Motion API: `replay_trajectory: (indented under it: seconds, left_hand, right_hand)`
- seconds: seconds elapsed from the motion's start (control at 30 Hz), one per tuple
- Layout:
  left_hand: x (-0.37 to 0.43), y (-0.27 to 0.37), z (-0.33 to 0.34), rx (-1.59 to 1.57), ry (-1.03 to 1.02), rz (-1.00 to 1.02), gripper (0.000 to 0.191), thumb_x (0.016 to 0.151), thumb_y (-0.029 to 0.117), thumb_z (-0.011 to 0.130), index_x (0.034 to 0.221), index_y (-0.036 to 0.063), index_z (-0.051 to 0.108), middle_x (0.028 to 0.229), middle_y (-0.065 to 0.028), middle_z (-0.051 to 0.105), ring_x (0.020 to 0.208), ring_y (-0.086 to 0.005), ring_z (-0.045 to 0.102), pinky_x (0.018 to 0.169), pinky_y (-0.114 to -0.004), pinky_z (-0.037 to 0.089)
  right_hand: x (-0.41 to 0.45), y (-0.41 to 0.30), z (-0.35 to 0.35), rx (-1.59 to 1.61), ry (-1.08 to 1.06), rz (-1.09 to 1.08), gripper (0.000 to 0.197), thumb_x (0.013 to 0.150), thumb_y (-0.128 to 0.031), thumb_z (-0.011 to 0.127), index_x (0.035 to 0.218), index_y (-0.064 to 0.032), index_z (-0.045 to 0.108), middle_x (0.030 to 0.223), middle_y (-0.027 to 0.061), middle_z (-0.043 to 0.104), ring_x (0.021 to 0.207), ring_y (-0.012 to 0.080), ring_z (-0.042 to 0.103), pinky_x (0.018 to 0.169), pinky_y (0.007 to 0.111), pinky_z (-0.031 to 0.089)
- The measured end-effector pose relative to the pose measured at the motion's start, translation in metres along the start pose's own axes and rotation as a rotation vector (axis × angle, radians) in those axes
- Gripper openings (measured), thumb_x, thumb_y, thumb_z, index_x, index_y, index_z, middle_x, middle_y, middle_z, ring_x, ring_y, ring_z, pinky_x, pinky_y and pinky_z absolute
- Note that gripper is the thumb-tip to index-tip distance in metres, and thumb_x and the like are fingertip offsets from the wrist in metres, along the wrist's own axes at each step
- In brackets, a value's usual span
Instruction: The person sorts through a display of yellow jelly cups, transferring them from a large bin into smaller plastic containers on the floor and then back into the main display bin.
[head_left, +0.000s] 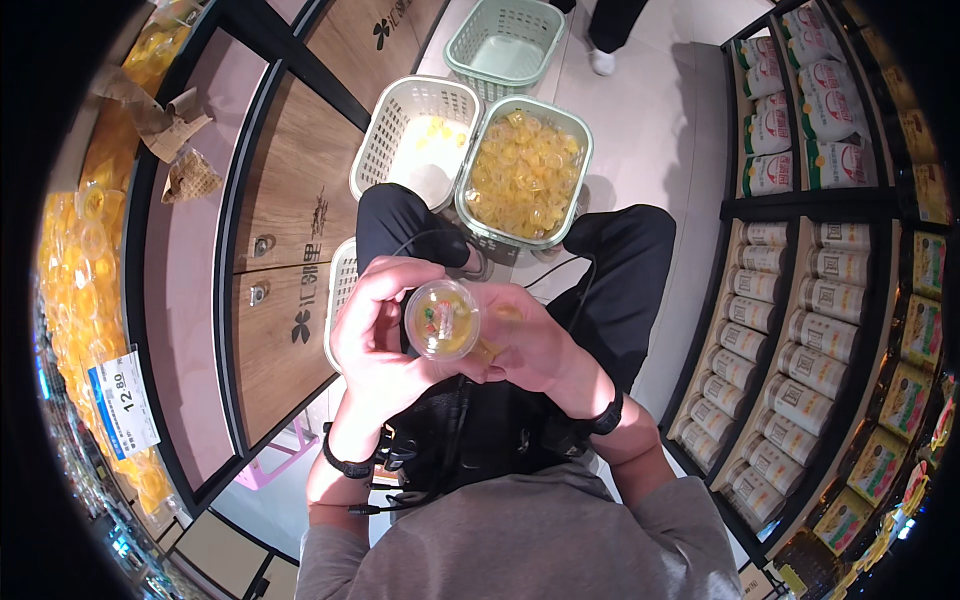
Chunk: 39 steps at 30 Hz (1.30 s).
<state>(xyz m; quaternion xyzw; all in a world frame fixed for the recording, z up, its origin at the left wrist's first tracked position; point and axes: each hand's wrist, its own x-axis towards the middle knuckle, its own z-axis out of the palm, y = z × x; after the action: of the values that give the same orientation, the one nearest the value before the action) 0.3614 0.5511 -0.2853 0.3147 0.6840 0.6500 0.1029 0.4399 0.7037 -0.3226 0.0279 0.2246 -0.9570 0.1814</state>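
Note:
Between my hands is a round clear plastic tub (442, 322) with yellowish contents and a printed label on its top. My left hand (375, 349) curls around its left side, thumb below and fingers above. My right hand (536, 341) meets the tub's right side, and something small and yellow (510, 313) shows in its palm, partly hidden by the fingers. Beyond my knees stands a pale green basket (583, 187) heaped with small yellow jelly cups (525, 169). Left of it, a white basket (365, 161) has a few yellow cups at its bottom.
Another green basket (454, 56) stands farther back, near a person's leg and shoe (602, 61). Wooden cabinet doors (292, 180) and a shelf of yellow packs (86, 262) line the left. Shelves of canisters (814, 334) and white bags (836, 112) line the right. A cable (559, 266) crosses my lap.

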Motion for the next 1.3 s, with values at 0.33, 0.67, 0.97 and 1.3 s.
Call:
replay_trajectory:
  seconds: [0.33, 0.67, 0.97, 1.3]
  left_hand:
    - [-0.013, 0.002, 0.000, -0.122, 0.057, -0.016, 0.055, 0.066, -0.007, 0.079, 0.114, -0.0021, 0.053, 0.110, -0.0175, 0.060, 0.102, -0.0250, 0.061, 0.092, -0.036, 0.050]
    - [-0.012, -0.005, -0.002, -0.107, 0.029, 0.111, 0.049, 0.067, -0.003, 0.079, 0.108, 0.0001, 0.051, 0.102, -0.0181, 0.061, 0.095, -0.0272, 0.062, 0.085, -0.038, 0.051]
    - [-0.005, -0.013, -0.006, 0.072, -0.012, 0.021, 0.055, 0.068, -0.003, 0.079, 0.116, -0.0001, 0.051, 0.109, -0.0142, 0.061, 0.099, -0.0195, 0.061, 0.088, -0.033, 0.051]
    - [0.027, -0.042, -0.019, 0.182, -0.016, -0.333, 0.050, 0.083, 0.009, 0.072, 0.129, 0.0002, 0.053, 0.124, -0.0094, 0.059, 0.113, -0.0181, 0.057, 0.097, -0.033, 0.045]
  right_hand:
    - [0.002, -0.003, 0.010, 0.127, 0.045, 0.000, 0.044, 0.101, -0.042, 0.045, 0.093, -0.0014, 0.060, 0.074, 0.0092, 0.060, 0.055, 0.0135, 0.054, 0.044, 0.024, 0.037]
    - [0.003, -0.005, 0.008, 0.081, 0.089, 0.046, 0.042, 0.101, -0.041, 0.046, 0.088, -0.0023, 0.060, 0.067, 0.0061, 0.057, 0.052, 0.0122, 0.053, 0.043, 0.023, 0.036]
    - [0.009, -0.001, 0.001, 0.145, 0.129, 0.092, 0.044, 0.101, -0.044, 0.043, 0.091, -0.0055, 0.061, 0.072, 0.0049, 0.059, 0.055, 0.0106, 0.054, 0.044, 0.023, 0.036]
    - [0.003, 0.007, -0.020, 0.065, 0.261, -0.080, 0.035, 0.104, -0.031, 0.037, 0.127, -0.0055, 0.047, 0.121, 0.0148, 0.058, 0.105, 0.0286, 0.060, 0.089, 0.035, 0.048]
